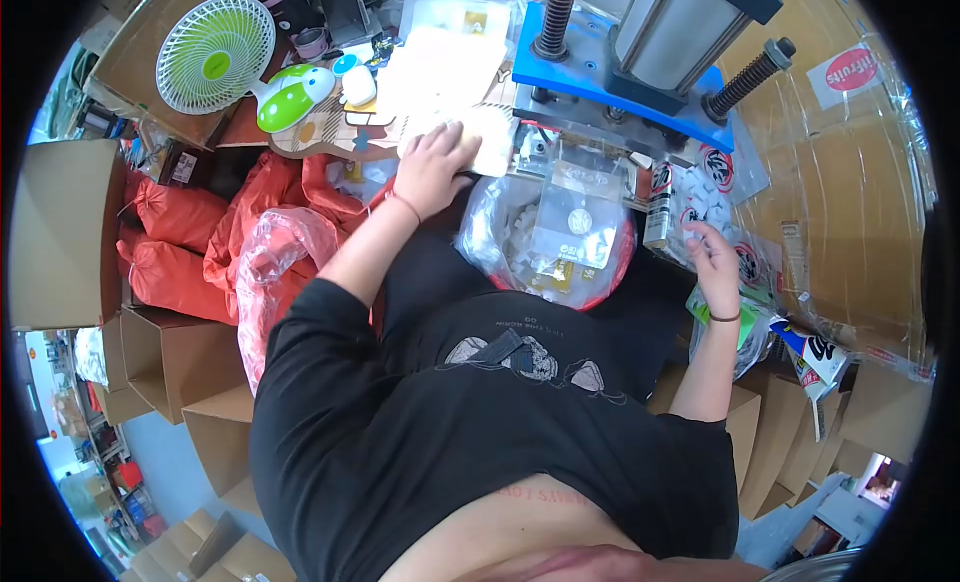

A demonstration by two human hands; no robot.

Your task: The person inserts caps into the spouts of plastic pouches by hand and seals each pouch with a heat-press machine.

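Note:
My left hand (437, 167) lies with its fingers spread on a bright white sheet (490, 147) at the worktable's front edge. Glare washes out the sheet's detail. On the right, my right hand (716, 272) has its fingers bent together beside a plastic bag of small white pieces (698, 194); what is between the fingertips is too small to make out. Between my hands, a clear packet with white print (578, 220) rests on a red-rimmed, plastic-lined tub (622, 270). The tub stands close to my lap.
A press with a blue plate (590, 67) and springs stands at the back. To the left are a green-and-white fan (215, 57) and red bags (180, 272). Large cardboard (850, 172) rises on the right, and open boxes (205, 352) stand at the lower left.

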